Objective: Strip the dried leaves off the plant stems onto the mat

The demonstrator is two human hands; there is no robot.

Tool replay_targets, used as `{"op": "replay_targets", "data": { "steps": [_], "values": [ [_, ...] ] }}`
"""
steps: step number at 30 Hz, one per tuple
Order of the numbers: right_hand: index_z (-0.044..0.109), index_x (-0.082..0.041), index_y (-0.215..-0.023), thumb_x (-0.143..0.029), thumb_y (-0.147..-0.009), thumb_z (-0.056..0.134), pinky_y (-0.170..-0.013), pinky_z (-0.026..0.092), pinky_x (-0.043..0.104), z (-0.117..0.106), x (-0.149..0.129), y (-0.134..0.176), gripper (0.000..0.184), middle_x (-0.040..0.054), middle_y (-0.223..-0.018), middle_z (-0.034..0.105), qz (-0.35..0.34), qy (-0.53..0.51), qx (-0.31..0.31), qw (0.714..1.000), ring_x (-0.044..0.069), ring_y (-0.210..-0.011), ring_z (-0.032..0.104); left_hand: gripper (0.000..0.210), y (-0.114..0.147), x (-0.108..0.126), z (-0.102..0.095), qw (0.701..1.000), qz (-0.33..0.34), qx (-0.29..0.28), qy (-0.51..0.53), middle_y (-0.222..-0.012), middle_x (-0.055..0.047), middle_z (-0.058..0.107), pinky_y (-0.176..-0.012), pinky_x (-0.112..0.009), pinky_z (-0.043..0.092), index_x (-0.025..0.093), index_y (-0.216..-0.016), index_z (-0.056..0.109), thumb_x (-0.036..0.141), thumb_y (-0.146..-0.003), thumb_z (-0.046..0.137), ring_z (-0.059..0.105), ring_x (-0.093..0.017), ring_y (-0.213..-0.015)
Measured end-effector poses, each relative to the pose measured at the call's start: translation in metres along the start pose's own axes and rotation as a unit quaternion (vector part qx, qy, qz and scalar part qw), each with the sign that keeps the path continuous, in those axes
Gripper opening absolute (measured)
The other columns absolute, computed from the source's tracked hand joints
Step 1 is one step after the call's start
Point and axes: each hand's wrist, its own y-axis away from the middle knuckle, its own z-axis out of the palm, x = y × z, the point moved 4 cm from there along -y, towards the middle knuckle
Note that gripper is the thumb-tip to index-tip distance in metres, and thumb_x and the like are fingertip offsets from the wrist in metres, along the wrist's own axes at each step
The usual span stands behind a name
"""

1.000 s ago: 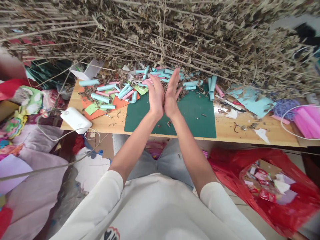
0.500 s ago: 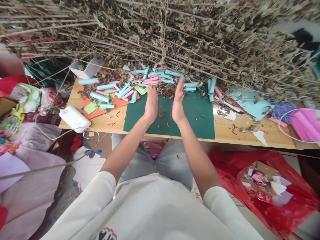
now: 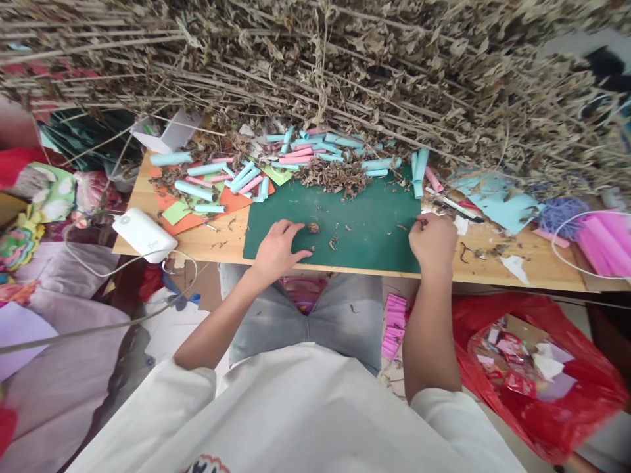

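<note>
My left hand (image 3: 280,251) is open over the near left part of the green cutting mat (image 3: 367,226), thumb and fingers apart. Just off its fingertips lies a small clump of dried leaf (image 3: 314,228). At the mat's right edge my right hand (image 3: 434,242) is closed, its fingers curled together; a dark bit shows at the fingertips, too small to name. A heap of crumbled dried leaves (image 3: 340,177) sits along the back of the mat. Behind it lie several blue paper rolls (image 3: 338,141) and pink paper rolls (image 3: 296,159).
Bundled dried stalks (image 3: 276,66) span the back of the table. A white power bank (image 3: 144,234) with a cable lies at the left edge. On the right are a pen (image 3: 461,210), blue paper (image 3: 503,200) and purple string (image 3: 562,220). A red bag (image 3: 582,368) of scraps stands below.
My hands were upright and close together, palms facing, at the leaf heap. They have parted and come nearer: the left down and leftward, the right to the mat's right edge, now closed.
</note>
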Motion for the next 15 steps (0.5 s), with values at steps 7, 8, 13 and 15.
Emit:
{"op": "replay_targets", "data": {
  "steps": [7,8,13,15],
  "values": [
    [0.064,-0.009,-0.099,-0.014,-0.078,0.045,-0.09,0.044,0.052,0.017,-0.066,0.025,0.029,0.0236,-0.109,0.058,-0.027,-0.021,0.007,0.999,0.033,-0.105,0.052,0.034,-0.034,0.003,0.023,0.998,0.004,0.058,0.0,-0.115,-0.013,0.06,-0.094,-0.04,0.05,0.016,-0.118,0.063,0.031,-0.089,0.066,0.058,-0.026,-0.107],
    [0.064,-0.01,-0.098,-0.013,-0.078,0.045,-0.09,0.046,0.051,0.022,-0.076,0.027,0.028,0.0222,-0.105,0.059,-0.037,-0.051,-0.015,0.998,0.032,-0.102,0.054,0.028,-0.042,0.006,0.027,0.998,0.007,0.053,0.013,-0.111,-0.012,0.062,-0.094,-0.04,0.05,0.016,-0.113,0.065,0.028,-0.089,0.066,0.059,-0.026,-0.106],
    [0.065,-0.018,-0.099,-0.015,-0.083,0.044,-0.087,0.054,0.038,0.031,-0.113,0.038,0.027,0.0102,-0.1,0.067,-0.143,-0.313,-0.14,0.929,0.02,-0.089,0.064,0.036,-0.065,0.016,0.039,0.99,0.041,0.025,0.132,-0.106,-0.011,0.065,-0.087,-0.036,0.054,0.015,-0.119,0.065,0.012,-0.083,0.068,0.064,-0.021,-0.092],
    [0.065,-0.019,-0.105,-0.02,-0.085,0.046,-0.08,0.057,0.034,0.025,-0.111,0.043,0.028,0.0089,-0.106,0.066,-0.146,-0.359,-0.136,0.912,0.019,-0.089,0.065,0.049,-0.064,0.013,0.035,0.985,0.039,0.024,0.168,-0.113,-0.012,0.064,-0.085,-0.034,0.055,0.015,-0.127,0.061,0.01,-0.079,0.071,0.064,-0.019,-0.088]
  ]
}}
